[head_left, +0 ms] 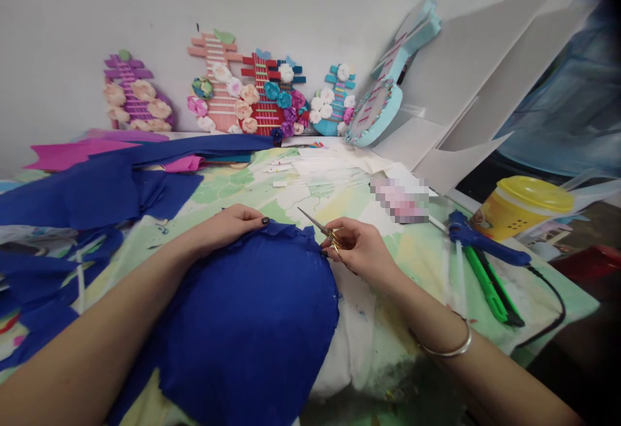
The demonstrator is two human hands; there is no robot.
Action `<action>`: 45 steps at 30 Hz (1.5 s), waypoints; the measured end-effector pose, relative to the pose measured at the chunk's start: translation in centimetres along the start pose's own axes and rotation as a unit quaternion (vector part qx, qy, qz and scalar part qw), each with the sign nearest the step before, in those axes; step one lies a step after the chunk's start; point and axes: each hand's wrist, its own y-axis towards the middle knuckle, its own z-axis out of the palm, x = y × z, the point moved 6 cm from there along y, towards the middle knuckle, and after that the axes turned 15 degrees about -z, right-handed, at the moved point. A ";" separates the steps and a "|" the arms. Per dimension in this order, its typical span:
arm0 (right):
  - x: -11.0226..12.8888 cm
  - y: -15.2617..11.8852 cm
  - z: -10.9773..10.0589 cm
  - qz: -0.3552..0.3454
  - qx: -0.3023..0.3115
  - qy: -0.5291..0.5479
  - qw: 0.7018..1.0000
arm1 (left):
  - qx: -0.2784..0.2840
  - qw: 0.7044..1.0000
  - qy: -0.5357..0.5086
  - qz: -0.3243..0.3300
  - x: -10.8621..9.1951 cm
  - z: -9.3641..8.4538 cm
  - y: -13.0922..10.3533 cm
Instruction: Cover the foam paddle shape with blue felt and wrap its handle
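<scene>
A large rounded piece covered in deep blue crepe-like paper (252,322) lies before me, its far edge ragged with small cut flaps. My left hand (237,222) grips that edge at the upper left, thumb on top and the other fingers mostly hidden. In my right hand (361,245) is a pair of small scissors with gold handles (334,240). Their blades point up and left, just beyond the blue edge, and look closed. The right fingertips are close to the flaps at the piece's upper right; whether they touch it I cannot tell.
Blue paper sheets (72,193) and pink ones (82,152) spread at left. Flower-decorated lute shapes (218,83) lean on the wall, with a pale-blue lute (383,103) beside white boards (466,70). At right are a blue glue gun (490,243), green cutter (488,290) and yellow-lidded tub (531,194).
</scene>
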 end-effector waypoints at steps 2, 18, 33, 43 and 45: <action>0.0 0.0 0.0 -0.022 0.004 -0.044 0.999 | 0.003 1.000 0.008 -0.008 0.0 0.1 0.0; 0.2 0.3 1.0 0.026 0.011 0.138 0.990 | 0.010 1.000 0.008 -0.001 0.6 0.9 0.7; -0.2 0.4 0.7 0.062 -0.002 0.201 0.978 | 0.079 0.996 -0.040 -0.027 1.2 1.4 0.9; -0.4 0.1 0.4 0.100 -0.019 0.169 0.980 | 0.105 0.991 -0.072 -0.045 1.5 1.6 0.9; -0.5 0.1 0.5 0.099 -0.016 0.171 0.980 | 0.104 0.991 -0.069 -0.047 1.5 1.6 0.8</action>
